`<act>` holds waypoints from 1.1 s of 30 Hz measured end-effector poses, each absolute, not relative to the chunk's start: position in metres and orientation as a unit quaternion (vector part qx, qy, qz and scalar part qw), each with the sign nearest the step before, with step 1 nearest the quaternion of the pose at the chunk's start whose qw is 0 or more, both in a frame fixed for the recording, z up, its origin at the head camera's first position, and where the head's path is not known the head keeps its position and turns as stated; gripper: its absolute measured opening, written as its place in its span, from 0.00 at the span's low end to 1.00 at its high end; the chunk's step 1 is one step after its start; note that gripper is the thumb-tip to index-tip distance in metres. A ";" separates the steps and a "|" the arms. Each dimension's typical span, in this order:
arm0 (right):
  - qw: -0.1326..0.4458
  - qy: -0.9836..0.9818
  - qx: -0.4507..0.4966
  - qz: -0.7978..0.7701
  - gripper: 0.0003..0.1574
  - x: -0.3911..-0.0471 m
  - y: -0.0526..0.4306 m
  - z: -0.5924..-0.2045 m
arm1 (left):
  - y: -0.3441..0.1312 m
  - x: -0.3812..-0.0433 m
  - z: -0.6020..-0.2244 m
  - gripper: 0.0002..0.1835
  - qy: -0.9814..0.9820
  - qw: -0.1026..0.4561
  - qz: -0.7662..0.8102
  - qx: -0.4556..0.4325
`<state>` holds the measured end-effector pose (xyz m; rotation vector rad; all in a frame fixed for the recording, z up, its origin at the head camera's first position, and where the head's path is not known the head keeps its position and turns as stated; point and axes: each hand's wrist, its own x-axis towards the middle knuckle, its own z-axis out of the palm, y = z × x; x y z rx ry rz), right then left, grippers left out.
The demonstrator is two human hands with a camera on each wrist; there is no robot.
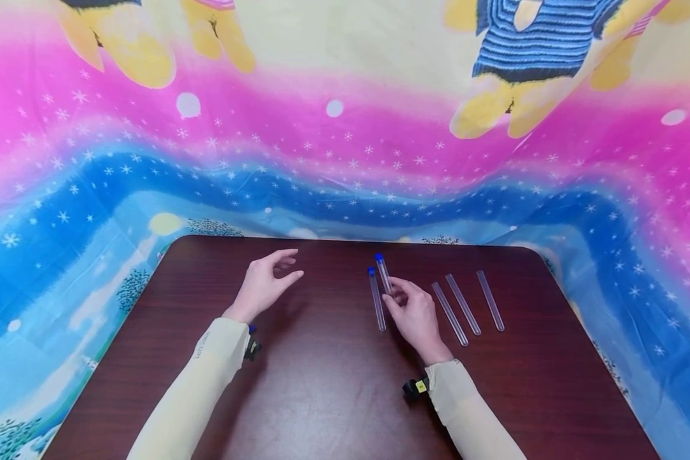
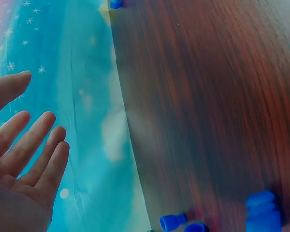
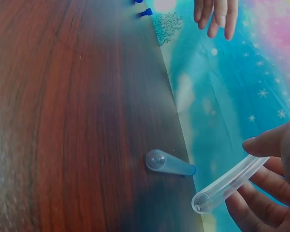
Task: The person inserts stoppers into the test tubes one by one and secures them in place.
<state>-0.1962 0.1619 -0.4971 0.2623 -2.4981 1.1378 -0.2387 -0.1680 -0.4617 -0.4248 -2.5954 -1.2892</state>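
My right hand [image 1: 416, 313] pinches a clear test tube [image 1: 384, 271] with a blue cap between thumb and fingers. In the right wrist view the held tube's rounded end [image 3: 201, 203] points down toward the table's far edge. Close by, a second blue-capped tube [image 1: 377, 303] lies on the table, left of the right hand. Above the table's left half, my left hand [image 1: 263, 281] holds nothing, its fingers loosely bent and thumb apart. Several blue caps [image 2: 173, 222] lie on the wood in the left wrist view, one ribbed cap [image 2: 263, 212] nearest the camera.
Three clear tubes without caps, among them a rightmost tube [image 1: 490, 300], lie right of the right hand. The dark wooden table [image 1: 316, 377] has rounded far corners. A patterned cloth [image 1: 333, 160] hangs right behind its far edge and along both sides.
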 end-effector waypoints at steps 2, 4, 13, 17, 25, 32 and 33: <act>0.189 -0.890 0.090 0.404 0.23 -0.196 0.163 -0.498 | -0.171 -0.238 -0.463 0.27 -0.883 0.107 -0.435 -0.141; 0.188 -0.891 0.086 0.405 0.23 -0.197 0.165 -0.499 | -0.174 -0.238 -0.463 0.27 -0.883 0.107 -0.435 -0.138; 0.175 -0.893 0.075 0.407 0.23 -0.198 0.168 -0.502 | -0.187 -0.238 -0.465 0.28 -0.886 0.104 -0.435 -0.123; 0.178 -0.896 0.074 0.401 0.23 -0.199 0.169 -0.504 | -0.193 -0.239 -0.466 0.29 -0.889 0.106 -0.430 -0.116; 0.184 -0.900 0.072 0.389 0.24 -0.199 0.173 -0.505 | -0.202 -0.240 -0.467 0.29 -0.891 0.108 -0.429 -0.105; 0.177 -0.903 0.066 0.387 0.24 -0.199 0.176 -0.507 | -0.214 -0.241 -0.469 0.29 -0.893 0.120 -0.425 -0.089; 0.175 -0.903 0.065 0.387 0.24 -0.199 0.176 -0.507 | -0.216 -0.241 -0.469 0.29 -0.893 0.121 -0.424 -0.086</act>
